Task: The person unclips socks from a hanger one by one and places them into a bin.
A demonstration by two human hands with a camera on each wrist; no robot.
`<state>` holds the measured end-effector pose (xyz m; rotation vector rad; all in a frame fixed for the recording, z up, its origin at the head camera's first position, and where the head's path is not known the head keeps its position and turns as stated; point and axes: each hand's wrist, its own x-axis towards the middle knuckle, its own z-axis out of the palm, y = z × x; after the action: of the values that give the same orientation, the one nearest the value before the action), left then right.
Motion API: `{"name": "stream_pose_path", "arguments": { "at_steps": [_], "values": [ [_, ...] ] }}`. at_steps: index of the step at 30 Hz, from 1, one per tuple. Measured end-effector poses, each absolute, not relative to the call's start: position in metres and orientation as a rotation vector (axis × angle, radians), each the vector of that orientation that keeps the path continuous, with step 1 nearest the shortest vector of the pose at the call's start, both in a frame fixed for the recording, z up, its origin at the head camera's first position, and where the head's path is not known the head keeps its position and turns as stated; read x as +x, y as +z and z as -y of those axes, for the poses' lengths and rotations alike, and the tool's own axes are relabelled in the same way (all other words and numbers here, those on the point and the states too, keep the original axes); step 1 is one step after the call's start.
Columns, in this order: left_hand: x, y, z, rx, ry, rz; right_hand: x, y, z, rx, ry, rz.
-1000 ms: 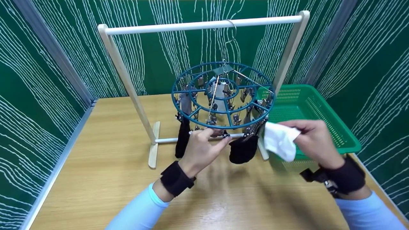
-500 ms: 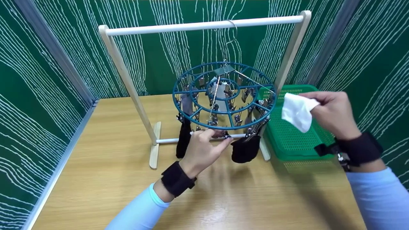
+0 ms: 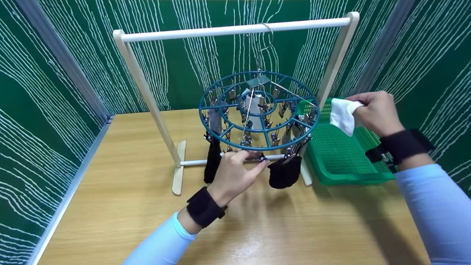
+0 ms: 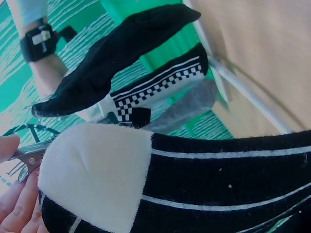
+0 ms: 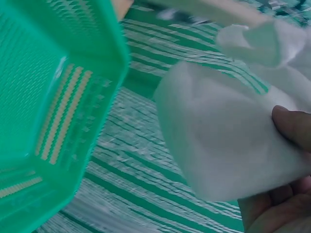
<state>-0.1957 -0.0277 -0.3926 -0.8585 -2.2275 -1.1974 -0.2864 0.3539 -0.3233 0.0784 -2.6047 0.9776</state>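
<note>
A round blue drying hanger (image 3: 206, 123) with metal clips hangs from a rack by its hook. At its front rim my left hand (image 3: 232, 175) pinches a metal clip (image 3: 262, 157) between thumb and fingers. The left wrist view shows that clip (image 4: 32, 160) right at the pale toe of a black striped sock (image 4: 228, 177). My right hand (image 3: 379, 112) grips a white sock (image 3: 344, 116) above the green basket. Close up, the white sock (image 5: 218, 131) droops from between thumb and fingers. Black socks (image 3: 285, 172) hang from the hanger's right and left sides.
The wooden rack (image 3: 235, 30) stands on the table (image 3: 147, 228), its feet spread at left and right. The green basket (image 3: 353, 176) sits right of the rack. A checkered sock (image 4: 160, 82) and a grey one (image 4: 184, 107) hang beyond the striped sock.
My right hand has moved up and right with the white sock, from beside the hanger to over the basket. My left hand has stayed at the clip.
</note>
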Motion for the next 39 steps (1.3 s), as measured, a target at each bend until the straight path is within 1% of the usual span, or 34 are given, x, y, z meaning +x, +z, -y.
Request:
{"name": "stream_pose_path", "arguments": {
  "at_steps": [8,15,25,31,39],
  "values": [
    [-0.194,-0.393,0.028,-0.882,-1.18,2.213,-0.322,-0.345,-0.362,0.154,0.782,2.705],
    [-0.193,-0.394,0.028,-0.897,-1.195,2.204,-0.342,-0.369,-0.369,0.205,0.627,2.806],
    [-0.195,-0.393,0.027,-0.907,-1.188,2.196,-0.353,-0.393,-0.374,0.231,0.428,2.975],
    [-0.196,-0.394,0.027,-0.902,-1.194,2.2,-0.365,-0.411,-0.375,0.376,0.338,3.098],
    [-0.196,-0.393,0.029,-0.899,-1.176,2.19,-0.368,-0.431,-0.366,0.499,0.317,3.298]
  ]
}}
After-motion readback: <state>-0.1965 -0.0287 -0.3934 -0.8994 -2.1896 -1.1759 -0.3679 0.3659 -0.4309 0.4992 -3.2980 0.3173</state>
